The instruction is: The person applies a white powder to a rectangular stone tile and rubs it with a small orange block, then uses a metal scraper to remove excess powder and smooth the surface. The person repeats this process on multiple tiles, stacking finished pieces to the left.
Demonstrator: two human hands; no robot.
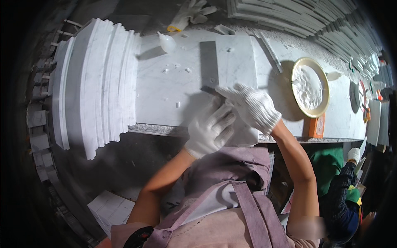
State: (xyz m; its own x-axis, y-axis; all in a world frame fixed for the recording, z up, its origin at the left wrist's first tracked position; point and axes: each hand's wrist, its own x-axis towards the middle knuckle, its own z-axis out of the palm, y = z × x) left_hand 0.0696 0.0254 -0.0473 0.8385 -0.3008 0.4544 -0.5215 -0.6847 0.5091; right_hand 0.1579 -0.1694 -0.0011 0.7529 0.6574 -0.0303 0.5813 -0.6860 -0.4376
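A pale, grey-veined stone slab (235, 58) lies on the white work surface in front of me. Both my hands wear white knitted gloves and meet over its near part. My right hand (253, 106) is closed, and a dark, flat, blade-like tool (211, 91) sticks out to the left from beneath its fingertips. Close against it, my left hand (211, 129) has its fingers curled in; whatever they may hold is hidden. The tool's other end is covered by the gloves.
Stacked stone strips (105, 82) stand at the left, more slabs (285, 16) at the back right. A cream bowl of white paste (328, 89), an orange box (317, 126), a small white bottle (167, 43) and a spare glove (192, 14) lie around. Another person (343, 198) is at lower right.
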